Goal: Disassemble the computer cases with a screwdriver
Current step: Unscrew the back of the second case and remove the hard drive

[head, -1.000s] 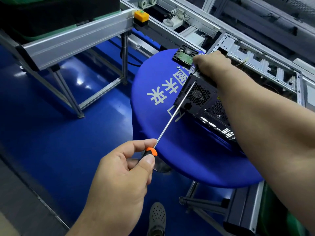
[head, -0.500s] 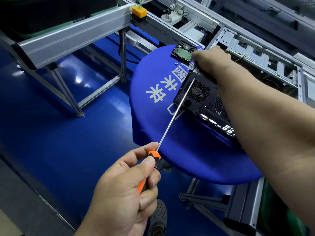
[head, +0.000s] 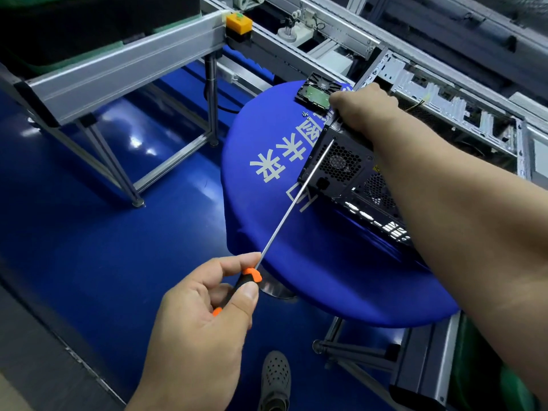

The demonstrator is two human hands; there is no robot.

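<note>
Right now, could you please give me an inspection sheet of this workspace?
Surface: round table under a blue cover with white lettering.
Job's things: black computer case on the table, rear fan grille facing the camera; screwdriver with its tip at the case's upper rear corner.
Clutter: hard drive circuit side up beside the case; loose screws near it.
Hands: left hand grips the orange-black handle; right hand grips the case's top edge.
Cables: yellow wire inside a silver chassis behind.
Surroundings: aluminium conveyor frame, orange button box, glossy blue floor.
</note>
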